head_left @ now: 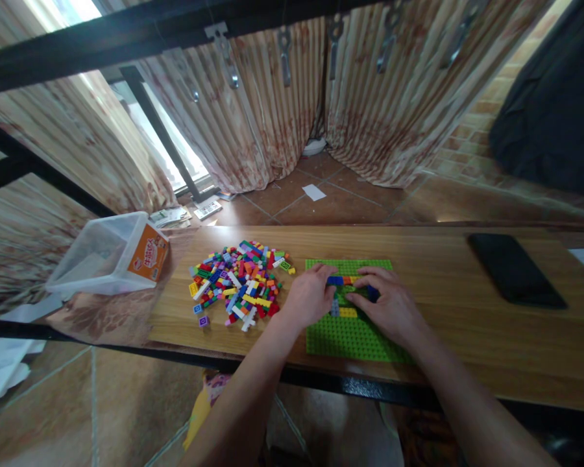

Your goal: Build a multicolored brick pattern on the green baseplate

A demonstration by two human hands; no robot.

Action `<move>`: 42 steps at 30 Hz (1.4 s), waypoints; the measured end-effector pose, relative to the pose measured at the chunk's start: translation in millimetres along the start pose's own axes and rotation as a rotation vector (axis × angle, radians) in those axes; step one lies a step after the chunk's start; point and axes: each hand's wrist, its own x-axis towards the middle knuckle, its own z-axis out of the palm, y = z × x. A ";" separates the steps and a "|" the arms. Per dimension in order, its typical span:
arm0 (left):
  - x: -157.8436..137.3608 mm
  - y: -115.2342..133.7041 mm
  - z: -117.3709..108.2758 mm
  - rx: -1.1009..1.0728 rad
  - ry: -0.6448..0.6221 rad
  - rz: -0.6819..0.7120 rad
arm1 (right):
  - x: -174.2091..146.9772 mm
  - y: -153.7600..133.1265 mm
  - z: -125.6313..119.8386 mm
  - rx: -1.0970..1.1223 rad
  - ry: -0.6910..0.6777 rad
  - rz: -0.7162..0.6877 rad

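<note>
A green studded baseplate [355,340] lies on the wooden table. Toy bricks stand on it in a frame-like arrangement: a blue brick [336,281] with orange and yellow ones along the far side, a grey-blue brick [335,308] and a yellow brick [348,312] along the near side. My left hand [311,295] has its fingers curled round the left side of these bricks, covering part of them. From the right, my right hand [389,301] closes thumb and fingers about a dark blue brick [372,293]. Whether that brick is pressed onto the plate is hidden.
A heap of mixed loose toy bricks [243,279] spreads left of the baseplate. Beyond it stands a clear plastic box [102,253] with an orange label. A black phone-like slab [516,269] lies at the table's right. A dark metal bar [175,35] crosses overhead.
</note>
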 end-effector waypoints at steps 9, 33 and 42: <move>0.0 -2.5 0.8 -0.023 0.009 0.012 | -5.2 -8.1 10.7 -0.081 0.070 -0.008; 0.1 -0.7 2.2 -0.069 0.005 -0.013 | -2.6 -4.9 5.9 -0.140 -0.080 -0.095; 1.0 -0.8 5.7 -0.078 0.026 -0.040 | -4.1 -2.4 9.2 -0.131 -0.068 -0.085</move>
